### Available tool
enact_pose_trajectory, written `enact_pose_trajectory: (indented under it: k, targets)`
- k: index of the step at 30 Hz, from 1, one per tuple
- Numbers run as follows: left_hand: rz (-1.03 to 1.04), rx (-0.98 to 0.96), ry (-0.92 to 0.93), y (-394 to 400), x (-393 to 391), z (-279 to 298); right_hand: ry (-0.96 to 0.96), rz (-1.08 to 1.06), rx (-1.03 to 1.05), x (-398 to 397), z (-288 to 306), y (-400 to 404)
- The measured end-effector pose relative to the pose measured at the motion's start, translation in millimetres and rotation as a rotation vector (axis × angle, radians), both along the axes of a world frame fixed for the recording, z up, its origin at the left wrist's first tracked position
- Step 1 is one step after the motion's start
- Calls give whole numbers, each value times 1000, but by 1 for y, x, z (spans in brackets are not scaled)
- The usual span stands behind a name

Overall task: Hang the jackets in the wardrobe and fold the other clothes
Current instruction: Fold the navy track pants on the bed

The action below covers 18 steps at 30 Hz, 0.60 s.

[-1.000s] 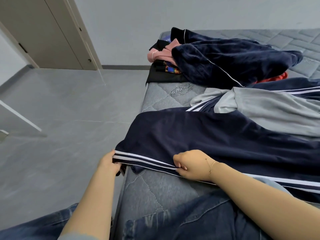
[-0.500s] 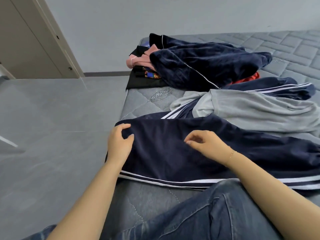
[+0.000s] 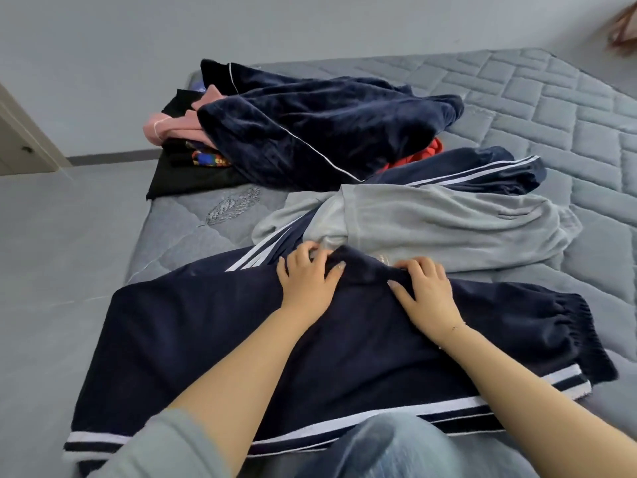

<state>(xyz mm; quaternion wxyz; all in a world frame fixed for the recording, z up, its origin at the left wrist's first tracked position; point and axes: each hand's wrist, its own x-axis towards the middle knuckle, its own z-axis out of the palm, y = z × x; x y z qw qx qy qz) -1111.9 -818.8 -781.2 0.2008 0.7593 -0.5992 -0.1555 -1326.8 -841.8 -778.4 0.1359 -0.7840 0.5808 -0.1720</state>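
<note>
Lying across the near edge of the grey mattress (image 3: 551, 108), the navy striped trousers (image 3: 206, 339) are held at their far fold by both hands, side by side. The cloth is gripped by the left hand (image 3: 308, 284) and by the right hand (image 3: 425, 294), fingers curled over the fold. At twelve o'clock grey trousers (image 3: 448, 229) are seen, with a navy velvet jacket (image 3: 310, 132) heaped beyond them.

A grey quilted mattress (image 3: 537, 108) stood against the pale wall (image 3: 275, 25); grey floor (image 3: 69, 219) stretched left toward a beige door (image 3: 20, 139).
</note>
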Motion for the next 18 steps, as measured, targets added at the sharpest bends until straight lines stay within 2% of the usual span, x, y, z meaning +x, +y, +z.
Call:
enact_pose_trajectory:
  k: [3,6,10,12,14,16,17,18]
  targets:
    - [157,-102,78,-16,-2,-1,-61,-52,-45,1,-12,-4]
    - [175,-163,117,-14,-6,4,-186,-14,28,-4,-6,-3]
    - [-90,-418,83,20,-7,16,-398,3,213,-32,17,20]
    - [-276,-409,58,41,-2,21,-361,-45,117,-57,27,40]
    - [-420,-276,8,61,1,23,-293,-179,-105,-88,37,59]
    - [-470,-142,-51,77,0,22,-288,-442,-247,-124,43,72]
    - [-460,-109,-61,84,-1,21,-376,-612,-200,-142,45,77]
    - [-449,-89,-73,89,-3,20,-542,-801,-50,-156,48,83]
